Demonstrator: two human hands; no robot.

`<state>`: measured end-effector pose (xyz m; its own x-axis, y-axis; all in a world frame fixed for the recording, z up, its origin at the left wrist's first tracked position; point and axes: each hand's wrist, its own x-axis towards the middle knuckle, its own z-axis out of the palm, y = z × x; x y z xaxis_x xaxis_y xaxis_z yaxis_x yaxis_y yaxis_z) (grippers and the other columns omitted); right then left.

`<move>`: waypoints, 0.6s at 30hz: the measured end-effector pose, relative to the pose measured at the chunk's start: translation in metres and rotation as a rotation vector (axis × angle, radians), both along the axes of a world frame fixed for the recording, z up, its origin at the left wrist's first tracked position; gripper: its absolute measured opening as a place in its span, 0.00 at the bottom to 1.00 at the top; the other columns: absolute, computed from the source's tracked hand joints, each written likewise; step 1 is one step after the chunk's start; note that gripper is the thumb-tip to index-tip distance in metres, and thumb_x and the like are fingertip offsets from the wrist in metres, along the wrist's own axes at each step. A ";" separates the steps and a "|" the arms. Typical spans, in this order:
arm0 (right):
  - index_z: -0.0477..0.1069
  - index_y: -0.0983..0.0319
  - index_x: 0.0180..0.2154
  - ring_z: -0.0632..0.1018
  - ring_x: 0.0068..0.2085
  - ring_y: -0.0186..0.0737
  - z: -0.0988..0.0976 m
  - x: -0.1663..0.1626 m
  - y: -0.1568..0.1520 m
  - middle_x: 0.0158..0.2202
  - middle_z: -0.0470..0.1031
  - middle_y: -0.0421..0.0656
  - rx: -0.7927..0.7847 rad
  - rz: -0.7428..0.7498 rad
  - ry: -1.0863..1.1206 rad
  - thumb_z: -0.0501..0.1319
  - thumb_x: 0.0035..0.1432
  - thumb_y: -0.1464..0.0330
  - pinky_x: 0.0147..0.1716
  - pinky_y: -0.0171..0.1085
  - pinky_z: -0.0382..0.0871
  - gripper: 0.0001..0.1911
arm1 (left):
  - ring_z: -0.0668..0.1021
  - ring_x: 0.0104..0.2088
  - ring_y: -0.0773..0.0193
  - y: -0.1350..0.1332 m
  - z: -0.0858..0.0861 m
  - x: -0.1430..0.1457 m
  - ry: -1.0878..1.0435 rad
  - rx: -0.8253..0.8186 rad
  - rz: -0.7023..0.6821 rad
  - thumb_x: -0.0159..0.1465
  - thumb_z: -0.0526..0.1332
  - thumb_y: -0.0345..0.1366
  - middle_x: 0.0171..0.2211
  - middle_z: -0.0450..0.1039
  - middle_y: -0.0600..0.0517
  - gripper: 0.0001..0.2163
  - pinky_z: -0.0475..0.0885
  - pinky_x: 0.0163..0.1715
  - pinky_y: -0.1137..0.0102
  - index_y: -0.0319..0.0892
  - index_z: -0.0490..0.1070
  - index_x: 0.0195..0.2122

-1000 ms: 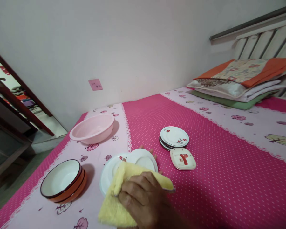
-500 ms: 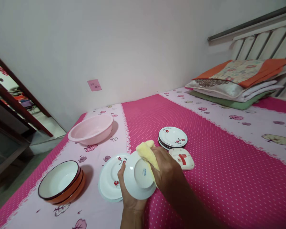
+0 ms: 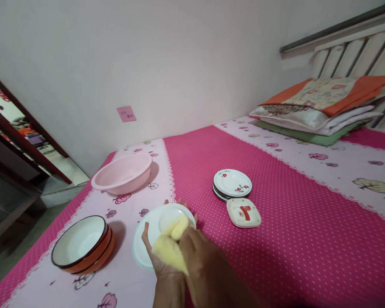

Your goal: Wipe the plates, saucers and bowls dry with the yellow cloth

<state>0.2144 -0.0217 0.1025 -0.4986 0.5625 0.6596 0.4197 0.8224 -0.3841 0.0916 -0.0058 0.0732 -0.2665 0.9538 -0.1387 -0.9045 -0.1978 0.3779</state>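
My left hand (image 3: pixel 162 261) holds a small white plate (image 3: pixel 167 215) from below, its fingertips showing past the far rim. My right hand (image 3: pixel 200 256) is closed on a yellow cloth (image 3: pixel 171 246) and presses it against the plate's face. Under the held plate lies another white plate (image 3: pixel 140 252) on the bedcover. To the right sits a stack of flowered plates (image 3: pixel 232 184), with a small square dish (image 3: pixel 244 212) bearing a red mark just in front of it.
Stacked orange bowls with white insides (image 3: pixel 81 242) stand at the left near the bed edge. A pink basin (image 3: pixel 122 172) sits farther back. Folded bedding and pillows (image 3: pixel 321 109) lie at the far right by the headboard. A doorway opens at the left.
The held plate now shows its face instead of its underside. My right hand and the cloth have come down from the plate's far rim to its near side.
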 end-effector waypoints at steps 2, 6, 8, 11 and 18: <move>0.68 0.62 0.36 0.75 0.31 0.44 -0.004 -0.009 -0.005 0.33 0.75 0.47 0.129 0.043 0.028 0.54 0.59 0.80 0.30 0.39 0.68 0.09 | 0.78 0.56 0.40 0.002 -0.001 0.000 0.066 -0.015 -0.018 0.58 0.59 0.64 0.51 0.80 0.43 0.34 0.70 0.59 0.44 0.50 0.76 0.59; 0.69 0.62 0.34 0.71 0.29 0.41 -0.006 -0.020 -0.007 0.29 0.73 0.44 0.279 0.102 0.109 0.49 0.66 0.79 0.30 0.39 0.66 0.13 | 0.80 0.51 0.40 -0.003 -0.010 0.008 0.328 -0.113 0.018 0.65 0.53 0.60 0.43 0.81 0.41 0.25 0.72 0.55 0.40 0.51 0.81 0.49; 0.70 0.64 0.38 0.73 0.32 0.42 -0.005 -0.021 -0.004 0.33 0.75 0.45 0.265 0.103 0.113 0.48 0.69 0.77 0.35 0.40 0.67 0.13 | 0.80 0.50 0.41 -0.009 -0.017 0.015 0.396 -0.155 0.048 0.69 0.52 0.52 0.40 0.81 0.43 0.20 0.74 0.53 0.43 0.51 0.81 0.45; 0.71 0.64 0.43 0.75 0.37 0.44 -0.004 -0.017 0.006 0.37 0.78 0.46 0.237 -0.013 0.209 0.48 0.72 0.75 0.39 0.41 0.67 0.13 | 0.80 0.53 0.44 -0.013 -0.019 0.028 0.247 -0.124 0.073 0.70 0.52 0.49 0.41 0.81 0.44 0.18 0.74 0.55 0.47 0.48 0.80 0.44; 0.69 0.62 0.44 0.76 0.40 0.46 -0.009 0.009 0.041 0.39 0.76 0.48 0.019 -0.179 0.084 0.52 0.70 0.77 0.39 0.41 0.70 0.09 | 0.81 0.51 0.51 -0.004 0.010 0.040 -0.050 -0.090 0.055 0.66 0.59 0.51 0.46 0.83 0.45 0.24 0.71 0.59 0.59 0.44 0.77 0.56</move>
<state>0.2236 0.0192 0.0931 -0.3340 0.6248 0.7058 0.5273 0.7445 -0.4095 0.1314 -0.0100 0.0833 -0.3089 0.9210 -0.2372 -0.9112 -0.2151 0.3514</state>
